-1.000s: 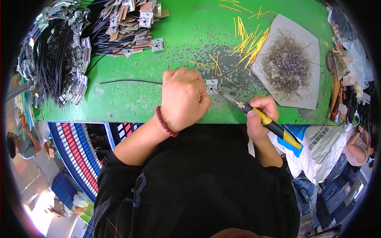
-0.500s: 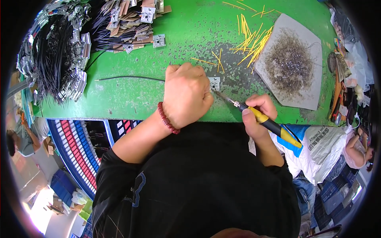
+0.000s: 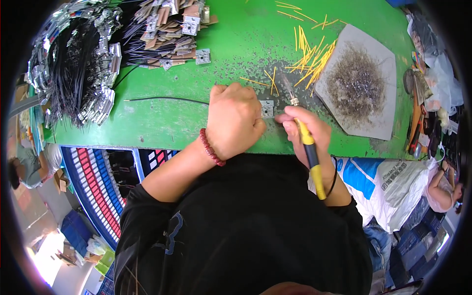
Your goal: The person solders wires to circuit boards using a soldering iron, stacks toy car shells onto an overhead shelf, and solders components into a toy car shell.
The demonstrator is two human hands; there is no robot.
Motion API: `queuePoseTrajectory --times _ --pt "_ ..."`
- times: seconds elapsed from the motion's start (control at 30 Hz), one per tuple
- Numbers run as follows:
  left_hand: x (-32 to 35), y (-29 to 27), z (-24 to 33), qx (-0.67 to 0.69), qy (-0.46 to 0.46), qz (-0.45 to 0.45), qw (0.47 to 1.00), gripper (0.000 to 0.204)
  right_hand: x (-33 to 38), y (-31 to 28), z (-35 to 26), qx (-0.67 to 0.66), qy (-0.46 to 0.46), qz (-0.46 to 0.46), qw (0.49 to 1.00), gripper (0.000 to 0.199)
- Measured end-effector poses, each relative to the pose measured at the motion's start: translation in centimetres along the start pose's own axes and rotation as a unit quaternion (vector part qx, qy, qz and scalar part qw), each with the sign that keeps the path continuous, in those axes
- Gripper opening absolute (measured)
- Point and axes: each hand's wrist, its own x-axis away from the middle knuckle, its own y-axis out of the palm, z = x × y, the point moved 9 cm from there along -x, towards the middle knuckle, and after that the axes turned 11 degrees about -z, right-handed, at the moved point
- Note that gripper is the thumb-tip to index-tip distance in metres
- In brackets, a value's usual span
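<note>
My left hand [image 3: 235,120] is closed in a fist on the green tabletop, knuckles up. A thin black wire [image 3: 164,98] runs in from the left and disappears beneath it. At the fist's right side a small white circuit board [image 3: 267,108] sticks out; the fingertips and the wire's other end are hidden. My right hand [image 3: 310,129] grips a yellow-and-black soldering iron [image 3: 310,152], its tip pointing away from me, apart from the board. The right fingertips are close to the board's right edge.
Stacked circuit boards with black wires [image 3: 169,39] lie far left, beside a large bundle of black cables with silvery ends [image 3: 73,69]. Yellow sticks [image 3: 314,59] are scattered at the back right. A grey slab [image 3: 356,118] bears dark residue. Tools [image 3: 418,108] line the right edge.
The soldering iron has swung away from the board, its tip now pointing toward the far side. My right hand has turned and moved slightly left. My left hand stays at the board.
</note>
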Motion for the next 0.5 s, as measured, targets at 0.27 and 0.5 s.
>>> queuePoseTrajectory --times 0.27,0.5 --pt "1.9 -0.5 0.3 -0.050 0.011 0.035 0.998 0.008 -0.3 1.4 0.0 0.045 0.041 -0.028 0.998 0.023" --pt "6.5 -10.0 -6.9 0.108 -0.026 0.195 0.974 0.010 1.7 0.2 2.1 -0.044 0.063 -0.003 0.997 0.034"
